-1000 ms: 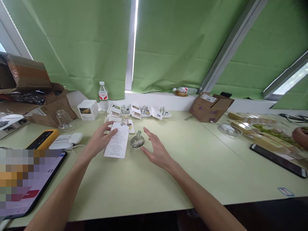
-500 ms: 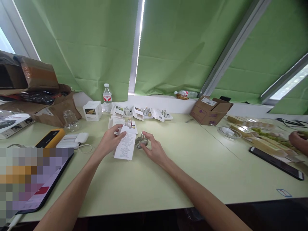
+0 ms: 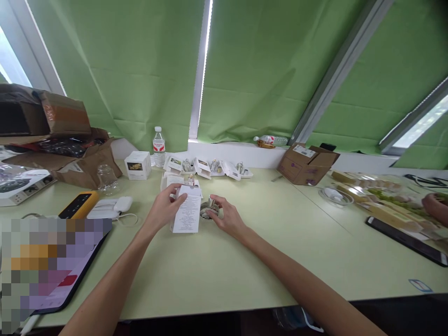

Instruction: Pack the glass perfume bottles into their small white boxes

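At three o'clock from the white box [image 3: 188, 213] (left hand [image 3: 167, 204] gripping it), the right hand [image 3: 230, 217] grasps a bottle [image 3: 205, 211].

Box [image 3: 188, 212] left of flacon [image 3: 205, 210]

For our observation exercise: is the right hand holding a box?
No: the left hand holds the white box; the right hand is at a glass bottle.

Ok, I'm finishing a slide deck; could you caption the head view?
Left hand holding a white box, right hand on a bottle beside it, over a table.
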Action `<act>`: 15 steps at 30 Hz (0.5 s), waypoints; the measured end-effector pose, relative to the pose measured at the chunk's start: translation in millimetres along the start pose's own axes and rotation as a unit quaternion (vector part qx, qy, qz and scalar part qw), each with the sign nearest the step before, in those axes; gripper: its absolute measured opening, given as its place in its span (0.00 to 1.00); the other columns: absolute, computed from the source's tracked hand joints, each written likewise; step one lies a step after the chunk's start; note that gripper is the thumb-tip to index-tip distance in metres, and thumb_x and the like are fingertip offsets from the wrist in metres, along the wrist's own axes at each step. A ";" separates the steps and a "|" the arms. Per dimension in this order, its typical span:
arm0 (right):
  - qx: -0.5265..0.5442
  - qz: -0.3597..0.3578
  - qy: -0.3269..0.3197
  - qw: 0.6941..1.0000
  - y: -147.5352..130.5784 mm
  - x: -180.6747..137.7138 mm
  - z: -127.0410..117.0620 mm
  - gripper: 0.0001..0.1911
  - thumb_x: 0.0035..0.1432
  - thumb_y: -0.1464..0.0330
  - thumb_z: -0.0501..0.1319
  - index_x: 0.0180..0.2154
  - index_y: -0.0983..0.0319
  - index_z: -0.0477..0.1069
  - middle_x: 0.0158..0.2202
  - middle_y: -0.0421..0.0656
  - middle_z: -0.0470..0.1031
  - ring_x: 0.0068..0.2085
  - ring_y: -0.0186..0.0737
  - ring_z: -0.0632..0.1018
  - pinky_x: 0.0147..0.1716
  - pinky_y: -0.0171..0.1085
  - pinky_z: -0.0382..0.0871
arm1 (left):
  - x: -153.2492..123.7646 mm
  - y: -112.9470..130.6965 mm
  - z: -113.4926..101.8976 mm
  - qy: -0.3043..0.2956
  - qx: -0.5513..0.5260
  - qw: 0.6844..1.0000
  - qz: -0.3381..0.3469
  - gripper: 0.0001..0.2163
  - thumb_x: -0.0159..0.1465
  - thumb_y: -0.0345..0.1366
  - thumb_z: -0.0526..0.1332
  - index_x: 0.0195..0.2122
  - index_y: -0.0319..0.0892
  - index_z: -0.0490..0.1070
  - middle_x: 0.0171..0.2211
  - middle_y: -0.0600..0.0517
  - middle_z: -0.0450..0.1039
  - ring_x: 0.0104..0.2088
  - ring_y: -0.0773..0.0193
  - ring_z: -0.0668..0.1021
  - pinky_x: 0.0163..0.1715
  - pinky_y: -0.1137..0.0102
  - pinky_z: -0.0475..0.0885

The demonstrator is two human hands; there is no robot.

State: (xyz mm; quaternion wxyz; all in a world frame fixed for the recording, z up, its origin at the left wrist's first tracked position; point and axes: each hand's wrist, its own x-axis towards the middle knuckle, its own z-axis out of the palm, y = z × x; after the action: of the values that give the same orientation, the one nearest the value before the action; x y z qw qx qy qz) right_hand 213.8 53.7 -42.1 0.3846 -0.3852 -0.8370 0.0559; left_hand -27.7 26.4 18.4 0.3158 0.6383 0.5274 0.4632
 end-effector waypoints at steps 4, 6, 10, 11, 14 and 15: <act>-0.016 -0.023 -0.006 1.000 4.9 -0.1 1.4 0.25 0.61 0.60 0.58 0.58 0.58 0.55 0.46 0.48 0.75 0.42 0.44 0.79 0.40 0.45 0.73 | -1.5 1.1 0.6 -0.004 -0.004 1.000 0.010 0.21 0.59 0.49 0.59 0.50 0.45 0.68 0.40 0.49 0.72 0.29 0.63 0.77 0.25 0.71 0.70; -0.026 -0.032 -0.012 0.999 5.8 -0.1 0.8 0.26 0.62 0.59 0.57 0.58 0.58 0.54 0.44 0.47 0.76 0.39 0.43 0.79 0.38 0.43 0.73 | -2.0 1.7 0.6 -0.004 -0.003 1.000 0.007 0.20 0.60 0.49 0.59 0.50 0.45 0.69 0.40 0.49 0.72 0.29 0.63 0.77 0.25 0.71 0.70; -0.032 -0.023 -0.021 0.999 4.1 -0.8 -0.9 0.26 0.62 0.59 0.57 0.59 0.58 0.53 0.41 0.45 0.76 0.32 0.39 0.78 0.33 0.39 0.72 | -3.0 4.0 0.2 -0.008 -0.006 1.000 -0.002 0.20 0.60 0.49 0.59 0.50 0.45 0.69 0.41 0.49 0.72 0.29 0.63 0.77 0.25 0.71 0.70; -0.030 -0.018 -0.027 0.999 3.3 -1.0 -1.4 0.27 0.62 0.59 0.56 0.59 0.58 0.53 0.40 0.44 0.76 0.29 0.38 0.77 0.32 0.39 0.71 | -3.2 4.7 0.1 -0.007 -0.005 1.000 -0.002 0.20 0.60 0.49 0.59 0.50 0.45 0.69 0.40 0.49 0.72 0.29 0.63 0.77 0.25 0.71 0.70; -0.022 -0.011 -0.045 0.999 0.9 -1.1 -3.1 0.27 0.62 0.60 0.56 0.60 0.57 0.51 0.39 0.42 0.77 0.27 0.37 0.76 0.32 0.37 0.70 | -3.6 6.0 0.0 -0.007 0.001 1.000 0.001 0.20 0.60 0.49 0.59 0.50 0.45 0.68 0.41 0.49 0.72 0.30 0.63 0.77 0.26 0.71 0.71; -0.020 -0.010 -0.048 0.999 0.2 -1.0 -3.8 0.27 0.62 0.61 0.56 0.60 0.56 0.51 0.39 0.42 0.77 0.27 0.37 0.76 0.32 0.37 0.70 | -3.7 6.0 0.0 -0.007 0.004 1.000 0.001 0.20 0.60 0.49 0.59 0.50 0.45 0.68 0.41 0.49 0.71 0.30 0.63 0.77 0.26 0.71 0.71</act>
State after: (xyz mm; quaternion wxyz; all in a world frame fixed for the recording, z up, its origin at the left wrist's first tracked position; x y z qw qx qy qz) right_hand 216.9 52.5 -40.1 0.3368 -0.3817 -0.8591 0.0537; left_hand -25.5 21.4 22.8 0.3165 0.6434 0.5261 0.4573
